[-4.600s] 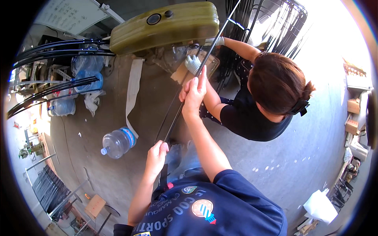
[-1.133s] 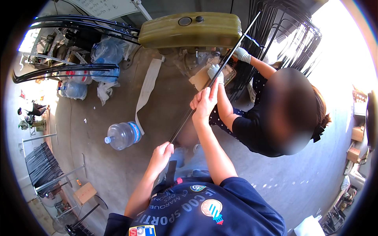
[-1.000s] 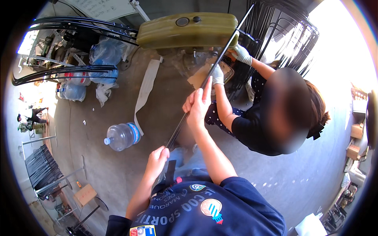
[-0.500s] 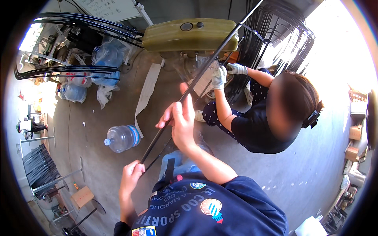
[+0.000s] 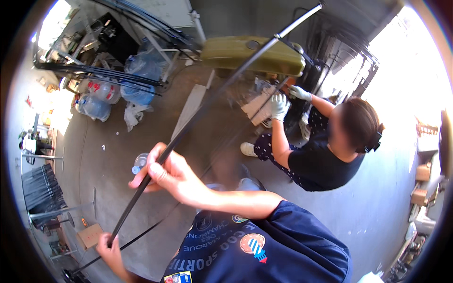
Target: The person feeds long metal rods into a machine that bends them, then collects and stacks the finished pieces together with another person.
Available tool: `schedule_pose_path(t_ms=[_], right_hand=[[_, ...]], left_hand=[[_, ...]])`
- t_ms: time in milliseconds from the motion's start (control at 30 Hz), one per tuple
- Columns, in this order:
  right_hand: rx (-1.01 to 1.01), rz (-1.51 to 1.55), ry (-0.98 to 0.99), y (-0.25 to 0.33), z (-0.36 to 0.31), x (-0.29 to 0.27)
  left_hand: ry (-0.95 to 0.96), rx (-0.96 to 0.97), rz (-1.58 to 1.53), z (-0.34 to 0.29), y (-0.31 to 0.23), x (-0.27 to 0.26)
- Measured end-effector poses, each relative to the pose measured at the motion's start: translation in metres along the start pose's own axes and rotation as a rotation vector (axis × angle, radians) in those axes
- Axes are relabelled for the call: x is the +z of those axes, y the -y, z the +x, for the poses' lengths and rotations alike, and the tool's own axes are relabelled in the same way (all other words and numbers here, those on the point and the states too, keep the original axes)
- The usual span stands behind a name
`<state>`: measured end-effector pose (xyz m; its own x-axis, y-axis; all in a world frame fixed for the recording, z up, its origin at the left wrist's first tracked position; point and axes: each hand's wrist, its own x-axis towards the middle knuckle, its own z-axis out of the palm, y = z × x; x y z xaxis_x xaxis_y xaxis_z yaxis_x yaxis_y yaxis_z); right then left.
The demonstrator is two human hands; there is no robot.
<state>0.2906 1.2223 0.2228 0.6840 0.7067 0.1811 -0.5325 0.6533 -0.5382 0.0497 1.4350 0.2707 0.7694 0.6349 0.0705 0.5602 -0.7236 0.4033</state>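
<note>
A long black rod (image 5: pixel 204 111) slants from the lower left up to the far right, with a pale shiny section near its upper end. Its lower end is gripped by my left hand (image 5: pixel 111 252). Farther up, my right hand (image 5: pixel 175 178) curls its fingers and thumb round the rod. Beneath it runs a second, thinner black rod (image 5: pixel 150 228), blurred where it passes my legs. To the right crouches a co-worker (image 5: pixel 325 158) in white gloves (image 5: pixel 279 106), hands near a dark bar end and a cardboard piece (image 5: pixel 259 104).
An olive-green tank (image 5: pixel 226 53) stands at the back, beside bent black tubes (image 5: pixel 349 52). Large water bottles (image 5: pixel 141 68) are at the far left; another clear bottle (image 5: pixel 140 162) is partly behind my right hand. A pale strip (image 5: pixel 189 107) lies on the floor. A cardboard box (image 5: pixel 89 236) is at left.
My hands and the rod have moved left and toward me. My right hand's fingers, looser before, now wrap the rod. It now covers part of the clear bottle. The view has shifted.
</note>
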Motion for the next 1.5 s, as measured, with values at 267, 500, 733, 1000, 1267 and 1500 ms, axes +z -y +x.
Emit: schedule_pose_path(t_ms=[267, 500, 733, 1000, 1267, 1500], right_hand=[[0.342, 0.157, 0.486, -0.078, 0.069, 0.113], [0.405, 0.462, 0.357, -0.139, 0.143, 0.129], [0.023, 0.695, 0.200, -0.137, 0.215, 0.075], [0.052, 1.246, 0.313, -0.107, 0.322, -0.015], [0.168, 1.175, 0.322, -0.058, 0.451, 0.031], [-0.175, 1.000, 0.231, 0.009, 0.548, 0.031]], left_hand=[[-0.973, 0.042, 0.254, -0.002, 0.148, -0.135], [-1.025, 0.374, 0.476, 0.133, 0.183, -0.228], [-1.257, 0.548, -0.565, 0.317, 0.062, -0.193], [-0.518, 0.755, -1.184, 0.444, -0.168, -0.137], [-0.644, 1.080, -0.885, 0.539, -0.287, -0.208], [-0.612, 1.022, -0.909, 0.627, -0.334, -0.235]])
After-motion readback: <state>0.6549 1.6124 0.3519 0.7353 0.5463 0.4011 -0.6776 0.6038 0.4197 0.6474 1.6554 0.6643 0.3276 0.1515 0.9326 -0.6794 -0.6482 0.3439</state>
